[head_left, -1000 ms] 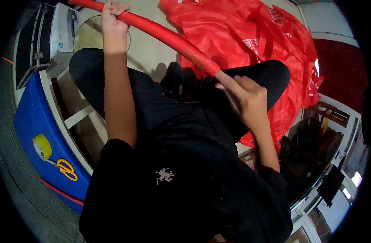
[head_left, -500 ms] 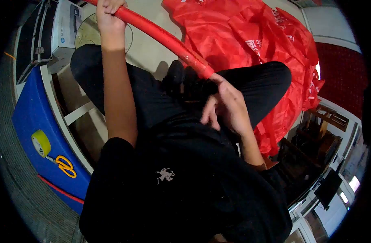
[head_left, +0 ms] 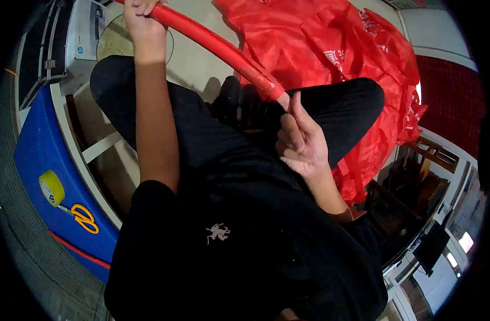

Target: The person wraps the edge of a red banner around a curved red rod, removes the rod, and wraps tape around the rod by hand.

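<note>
A long red wrapped tube slants from the top left down to the middle, over my crossed legs. My left hand is closed round its upper part. At the lower end the red wrapping stops and a short pale stub sticks out. My right hand is beside this stub, palm turned up, thumb raised near it and the other fingers curled. Whether its fingertips pinch anything is too small to tell. Behind the tube lies a heap of crumpled red fabric with white lettering.
On a blue surface at the left lie a yellow tape roll and yellow-handled scissors. A white printer box and a dark case stand at the upper left. Dark wooden furniture is at the right.
My right hand has slid off the lower end of the tube and turned palm up, its fingers curling. My left hand and the tube have shifted slightly left.
</note>
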### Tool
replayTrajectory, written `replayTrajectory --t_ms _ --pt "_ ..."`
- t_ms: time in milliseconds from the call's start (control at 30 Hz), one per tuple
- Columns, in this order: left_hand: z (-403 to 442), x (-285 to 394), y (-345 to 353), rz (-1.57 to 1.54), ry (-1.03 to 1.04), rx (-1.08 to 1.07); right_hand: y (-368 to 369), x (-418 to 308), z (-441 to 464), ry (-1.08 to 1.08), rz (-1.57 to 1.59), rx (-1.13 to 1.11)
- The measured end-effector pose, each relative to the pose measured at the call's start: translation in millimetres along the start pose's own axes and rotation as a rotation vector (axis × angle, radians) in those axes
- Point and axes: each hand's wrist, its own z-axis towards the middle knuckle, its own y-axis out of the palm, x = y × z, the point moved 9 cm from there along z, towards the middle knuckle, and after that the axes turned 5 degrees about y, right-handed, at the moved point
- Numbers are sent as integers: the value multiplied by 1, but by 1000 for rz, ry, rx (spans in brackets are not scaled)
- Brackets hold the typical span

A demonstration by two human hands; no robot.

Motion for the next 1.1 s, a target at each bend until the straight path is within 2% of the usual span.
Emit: replayTrajectory --t_ms 67,100,167,200,233,300,433,567,633,900,1000,1067,1100 --pt "0 4 1 -44 -2 -37 11 0 -4 -45 66 -143" --pt "-1 4 -4 -22 -21 24 22 -12 -11 -25 -172 15" --pt "-2 5 -7 -3 -48 87 28 -45 -21 -342 -976 332" --pt "-1 5 -7 5 -63 107 34 -60 -28 -597 -1131 407" --pt "-1 3 -8 11 -78 127 30 -64 -29 -594 -1131 419" --pt "-7 -8 10 -2 -44 136 57 -71 -38 -817 -1620 321" --pt "-4 4 5 69 3 94 52 -72 -35 -764 -1686 325" --pt "-7 1 4 100 -28 95 50 -72 -35 -816 -1623 301" --pt "-9 -3 0 64 -42 152 52 -75 -34 -775 -1634 302" --pt "-10 -7 6 -22 -80 117 50 -68 -27 -701 -1628 234" --pt "-10 -8 9 -28 -53 98 48 -67 -24 -681 -1568 237" --pt "-10 -7 9 -29 -30 85 40 -64 -18 -547 -1270 210" --pt "-10 -8 9 -47 -31 81 45 -63 -19 -548 -1270 209"
